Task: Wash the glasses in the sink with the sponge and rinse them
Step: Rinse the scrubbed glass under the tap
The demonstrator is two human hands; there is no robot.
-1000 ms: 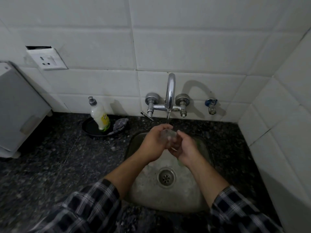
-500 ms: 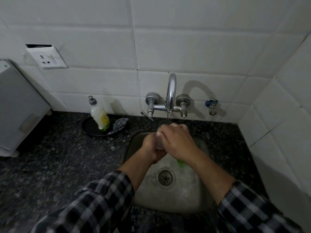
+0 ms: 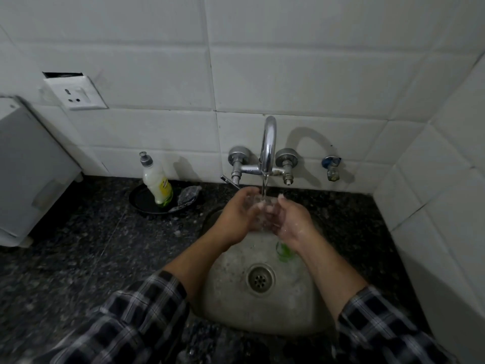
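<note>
A clear glass (image 3: 263, 212) is held upright between my two hands over the steel sink (image 3: 236, 308), right under the running tap (image 3: 268, 148). Water falls into its mouth. My left hand (image 3: 240, 215) cups its left side and my right hand (image 3: 291, 222) cups its right side, wet and soapy. Something green (image 3: 284, 250), possibly the sponge, lies in the basin below my right wrist, partly hidden.
A dish soap bottle (image 3: 157, 183) and a crumpled scrubber (image 3: 188, 195) stand on a black dish (image 3: 143, 203) left of the sink. A white appliance (image 3: 29, 169) fills the far left. Dark granite counter (image 3: 78, 258) surrounds the basin; a tiled wall closes the right.
My right hand has come off the top of the glass and moved to its right side. Both hands now cup the glass under the stream.
</note>
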